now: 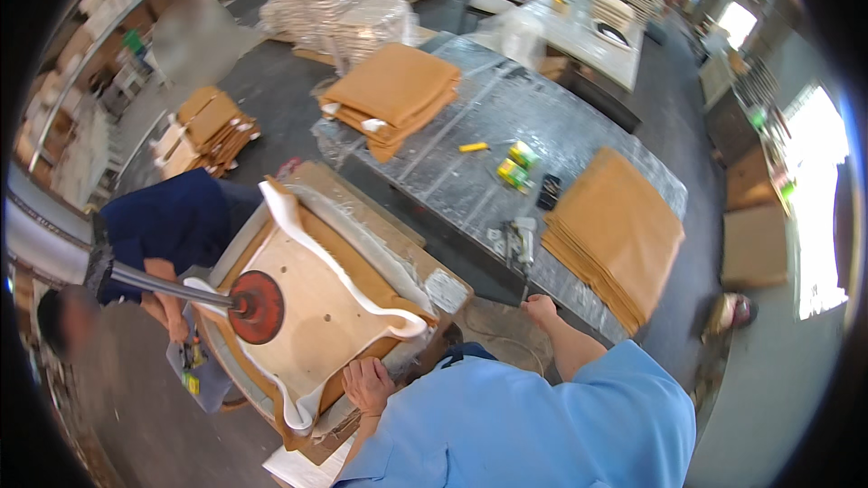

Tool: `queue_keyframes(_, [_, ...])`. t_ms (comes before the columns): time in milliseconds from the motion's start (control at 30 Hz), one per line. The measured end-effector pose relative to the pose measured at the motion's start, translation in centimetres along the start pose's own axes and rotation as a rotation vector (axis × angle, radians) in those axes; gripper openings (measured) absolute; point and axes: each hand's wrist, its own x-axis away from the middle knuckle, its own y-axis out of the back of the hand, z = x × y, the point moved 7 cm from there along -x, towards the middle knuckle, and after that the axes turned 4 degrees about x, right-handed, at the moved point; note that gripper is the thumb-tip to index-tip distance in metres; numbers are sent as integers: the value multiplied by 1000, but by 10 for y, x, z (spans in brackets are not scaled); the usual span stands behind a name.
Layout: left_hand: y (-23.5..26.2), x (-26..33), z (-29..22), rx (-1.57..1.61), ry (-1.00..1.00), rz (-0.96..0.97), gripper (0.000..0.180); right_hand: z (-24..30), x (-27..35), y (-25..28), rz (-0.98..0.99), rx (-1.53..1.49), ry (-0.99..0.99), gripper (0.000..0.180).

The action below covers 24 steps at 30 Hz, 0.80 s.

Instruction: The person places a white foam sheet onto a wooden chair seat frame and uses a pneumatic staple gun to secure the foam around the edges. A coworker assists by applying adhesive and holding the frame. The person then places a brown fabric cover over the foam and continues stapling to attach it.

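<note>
A chair seat lies underside up on a stand, its pale wooden board (pixel 312 294) ringed by white padding (pixel 339 262) and a tan leather-like cover (pixel 334 389). A red round press pad (pixel 257 306) on a metal rod bears down on the board. My left hand (pixel 368 386) rests on the seat's near right edge, fingers apart over the cover. Beside the table edge, my right hand (pixel 540 309) is closed round what looks like a thin dark hose. That hose runs up to a silver staple gun (pixel 523 237) lying on the table.
The grey table (pixel 506 99) carries tan cover stacks (pixel 624 226), small yellow-green boxes (pixel 518 165), a black device (pixel 549 192) and a yellow tool (pixel 473 147). Across the seat, a co-worker in dark blue (pixel 163 226) holds a tool (pixel 192 357). Wrapped stacks (pixel 325 0) stand behind.
</note>
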Motion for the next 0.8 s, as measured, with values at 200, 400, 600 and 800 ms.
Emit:
queue_keyframes(200, [16, 2, -2, 141, -85, -8, 11, -102, 115, -47, 342, -50, -219, 8])
queue_keyframes(400, [27, 4, 3, 279, -73, 15, 9, -71, 157, -65, 463, -285, -192, 21])
queue_keyframes(600, [29, 9, 8, 270, -22, 31, 10, 162, 179, -38, 671, -435, 417, 57])
queue_keyframes(800, [29, -2, 7, 309, 50, -52, 6, 264, 209, -44, 441, 189, 986, 70])
